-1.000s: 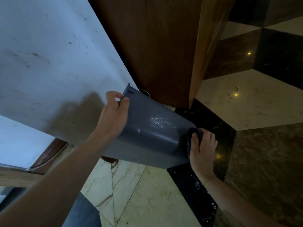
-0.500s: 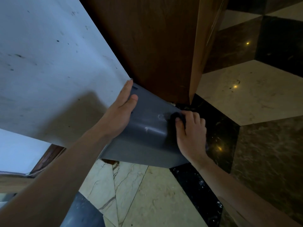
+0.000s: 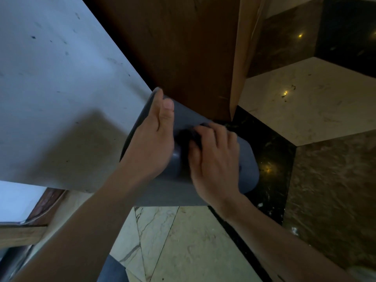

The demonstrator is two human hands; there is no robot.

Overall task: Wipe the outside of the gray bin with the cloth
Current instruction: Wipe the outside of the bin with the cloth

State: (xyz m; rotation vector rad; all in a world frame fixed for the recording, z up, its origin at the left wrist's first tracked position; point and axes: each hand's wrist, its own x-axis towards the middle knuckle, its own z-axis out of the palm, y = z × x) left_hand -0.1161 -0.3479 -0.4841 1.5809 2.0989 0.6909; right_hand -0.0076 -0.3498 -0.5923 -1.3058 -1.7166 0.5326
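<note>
- gray bin (image 3: 247,169), smooth dark gray plastic with rounded corners, is tipped on its side and held up off the pale marble floor (image 3: 183,241), against the edge of the white speckled bench (image 3: 61,78).
- left hand (image 3: 151,139) lies flat and open on the bin's upper end, bracing it rather than gripping.
- right hand (image 3: 213,159) is curled shut on the small dark cloth (image 3: 184,137), pressing it to the bin's side.
- risk imo: with only a flat palm steadying it, a hard wipe could make the slick bin slide or twist and drop.
- the cloth is bunched small too, so it'd be easy to miss patches.
</note>
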